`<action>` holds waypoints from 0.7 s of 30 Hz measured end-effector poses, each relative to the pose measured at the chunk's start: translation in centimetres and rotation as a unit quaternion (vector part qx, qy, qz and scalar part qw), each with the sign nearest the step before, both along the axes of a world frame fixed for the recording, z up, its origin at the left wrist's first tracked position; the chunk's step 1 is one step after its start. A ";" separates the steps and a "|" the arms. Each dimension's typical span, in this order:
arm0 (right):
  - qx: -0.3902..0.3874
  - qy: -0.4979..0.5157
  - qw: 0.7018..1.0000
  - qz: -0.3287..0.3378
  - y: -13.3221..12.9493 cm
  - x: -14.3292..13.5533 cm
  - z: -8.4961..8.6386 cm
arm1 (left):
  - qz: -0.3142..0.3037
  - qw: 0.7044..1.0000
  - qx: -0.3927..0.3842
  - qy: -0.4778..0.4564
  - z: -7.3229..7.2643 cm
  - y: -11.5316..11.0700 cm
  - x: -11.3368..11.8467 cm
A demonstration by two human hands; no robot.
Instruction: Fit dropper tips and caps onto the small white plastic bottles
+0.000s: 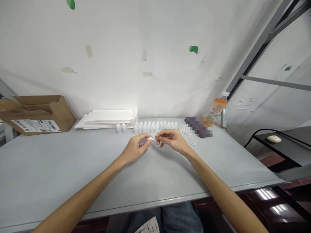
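Note:
Above the middle of the grey table, my left hand (136, 148) is closed round a small white bottle (143, 140) that lies sideways, its tip pointing right. My right hand (173, 139) pinches a small white piece (156, 137) close to that tip; whether the two touch is too small to tell. Behind my hands stand several small white bottles (152, 127) in rows. Two others (119, 128) with thin tips stand apart to their left. A pile of small white pieces (186, 133) lies just right of my right hand.
An open cardboard box (36, 115) sits at the back left, beside stacked white sheets (107, 119). A drink bottle (217, 108) and a blurred dark item (198, 127) are at the back right. The table's front edge (150, 203) runs before my lap.

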State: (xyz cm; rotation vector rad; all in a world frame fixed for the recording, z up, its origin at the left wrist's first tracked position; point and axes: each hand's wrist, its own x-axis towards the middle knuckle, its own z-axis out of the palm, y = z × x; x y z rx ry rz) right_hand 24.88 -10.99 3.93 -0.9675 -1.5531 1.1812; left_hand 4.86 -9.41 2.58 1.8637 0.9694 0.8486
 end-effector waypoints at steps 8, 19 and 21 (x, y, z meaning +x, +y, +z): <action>0.001 0.003 1.000 0.002 0.0 0.0 0.0 | -0.002 1.000 0.004 0.003 0.1 0.0 0.0; 0.004 0.000 1.000 0.005 0.0 0.0 -0.1 | -0.007 1.000 0.004 0.003 0.0 0.2 -0.1; 0.006 -0.003 1.000 0.006 0.0 0.0 -0.2 | -0.006 1.000 0.003 0.003 -0.1 0.3 -0.1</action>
